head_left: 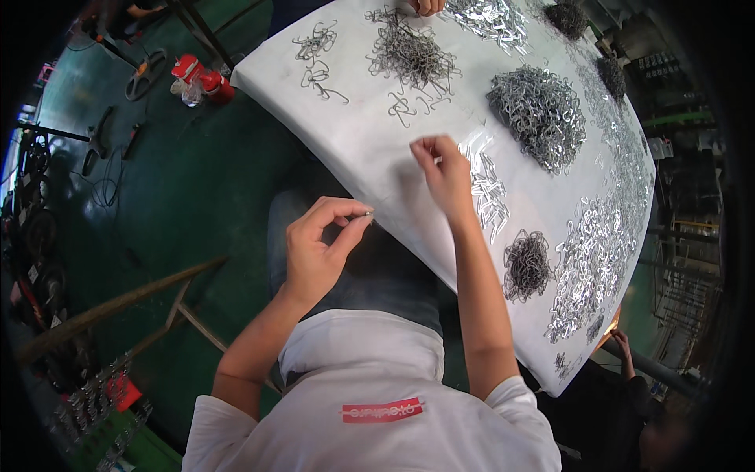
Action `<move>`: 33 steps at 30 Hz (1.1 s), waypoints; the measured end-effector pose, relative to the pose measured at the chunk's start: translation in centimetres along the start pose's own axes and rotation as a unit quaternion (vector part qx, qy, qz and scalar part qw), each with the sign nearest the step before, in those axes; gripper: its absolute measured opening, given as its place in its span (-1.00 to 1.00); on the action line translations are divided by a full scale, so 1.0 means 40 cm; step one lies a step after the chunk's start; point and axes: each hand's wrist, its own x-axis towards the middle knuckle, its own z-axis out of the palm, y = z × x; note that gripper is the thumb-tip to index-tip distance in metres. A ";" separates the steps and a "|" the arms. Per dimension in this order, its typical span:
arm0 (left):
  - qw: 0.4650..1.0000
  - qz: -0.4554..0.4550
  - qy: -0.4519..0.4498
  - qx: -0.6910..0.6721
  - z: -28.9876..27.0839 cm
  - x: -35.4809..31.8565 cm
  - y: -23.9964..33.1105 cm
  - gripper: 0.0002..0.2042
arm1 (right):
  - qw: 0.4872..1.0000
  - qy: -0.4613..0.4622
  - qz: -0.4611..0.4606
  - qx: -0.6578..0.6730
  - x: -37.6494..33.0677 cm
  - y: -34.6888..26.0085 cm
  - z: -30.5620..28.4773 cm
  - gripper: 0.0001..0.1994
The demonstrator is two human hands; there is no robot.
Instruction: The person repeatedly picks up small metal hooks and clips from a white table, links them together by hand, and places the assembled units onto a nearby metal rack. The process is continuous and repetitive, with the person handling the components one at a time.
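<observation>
My left hand (314, 248) is in front of the table's near edge, thumb and forefinger pinched on a tiny metal piece (369, 212) whose shape is mostly hidden. Over the white-covered table (385, 169), my right hand (445, 175) has its fingers curled together, slightly smeared; what they hold, if anything, does not show. Just right of that hand lie flat shiny metal strips (491, 193). Beyond it is a large heap of bent metal links (539, 114). Thin wire hooks (413, 59) form a tangled pile farther off, with a smaller group of hooks (316, 43) to its left.
A dark wire pile (527, 266) and many scattered shiny links (602, 252) cover the table's right part. Another person's hand (427, 6) reaches in at the far edge; another person's arm (624, 350) shows at right. Red containers (206, 79) and a wooden frame (134, 299) stand left.
</observation>
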 end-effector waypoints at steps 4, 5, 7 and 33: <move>1.000 -0.013 0.008 0.003 0.008 0.000 -0.005 -0.87 | 0.982 -0.032 0.003 -0.188 0.220 0.047 0.040 -0.86; 1.000 -0.013 0.008 0.004 0.009 0.000 -0.005 -0.87 | 0.971 -0.056 0.025 -0.230 0.254 0.048 0.056 -0.85; 1.000 -0.014 0.008 0.006 0.012 -0.003 -0.005 -0.87 | 0.948 -0.088 0.041 -0.302 0.296 0.047 0.079 -0.85; 0.998 0.050 -0.002 0.039 0.050 -0.061 0.038 -0.85 | 0.899 -0.036 0.143 0.412 -0.281 -0.209 -0.068 -0.98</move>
